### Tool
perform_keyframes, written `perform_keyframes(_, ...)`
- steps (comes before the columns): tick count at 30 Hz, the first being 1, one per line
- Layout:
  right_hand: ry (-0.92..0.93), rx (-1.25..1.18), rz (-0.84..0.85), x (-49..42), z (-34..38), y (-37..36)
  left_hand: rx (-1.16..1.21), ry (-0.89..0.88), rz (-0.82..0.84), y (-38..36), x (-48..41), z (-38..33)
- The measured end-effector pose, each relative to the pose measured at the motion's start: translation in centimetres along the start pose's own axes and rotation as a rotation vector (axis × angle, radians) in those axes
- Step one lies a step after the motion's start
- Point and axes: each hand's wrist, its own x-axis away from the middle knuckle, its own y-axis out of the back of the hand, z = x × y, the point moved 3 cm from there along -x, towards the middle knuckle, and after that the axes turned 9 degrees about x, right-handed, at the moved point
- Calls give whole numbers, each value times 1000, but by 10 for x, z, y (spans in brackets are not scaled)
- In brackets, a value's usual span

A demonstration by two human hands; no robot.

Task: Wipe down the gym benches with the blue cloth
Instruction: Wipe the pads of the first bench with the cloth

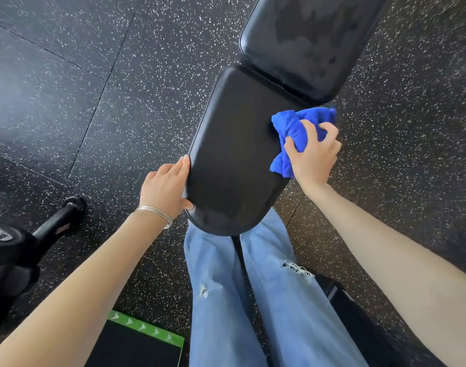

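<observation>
My right hand [314, 154] grips the bunched blue cloth [292, 128], left hand [165, 186] flat against the black padded bench [234, 154]. Bunching risks missed patches.

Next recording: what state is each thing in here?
blue cloth: bunched, pressed on the seat pad's right edge.
right hand: grips the blue cloth.
left hand: fingers straight, resting on the seat pad's left edge.
seat pad: mostly even sheen.
back pad: patchy, damp-looking streaks.

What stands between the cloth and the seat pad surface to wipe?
Nothing visible. The right hand holds the cloth at the seat pad's right edge; the left hand touches only its left edge.
</observation>
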Motion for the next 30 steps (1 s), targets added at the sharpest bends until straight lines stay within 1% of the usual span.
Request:
perform_keyframes(6, -71, -17, -42, 49, 13, -5, 44, -44, -11, -3, -2, 3)
perform_keyframes(18, -35, 46, -94, 116, 37, -3, 58, -162, -46, -5, -4, 7)
perform_keyframes(22, -40, 111, -66, 129, 42, -3, 59, -195, -66, -7, -5, 10)
perform_keyframes(26, 56, 96, -53, 161, 47, -3, 42, -266, -82, -5, -5, 18)
perform_keyframes(30, 211, 154, -97, 192, 46, -6, 5, -347, -82, -3, -1, 35)
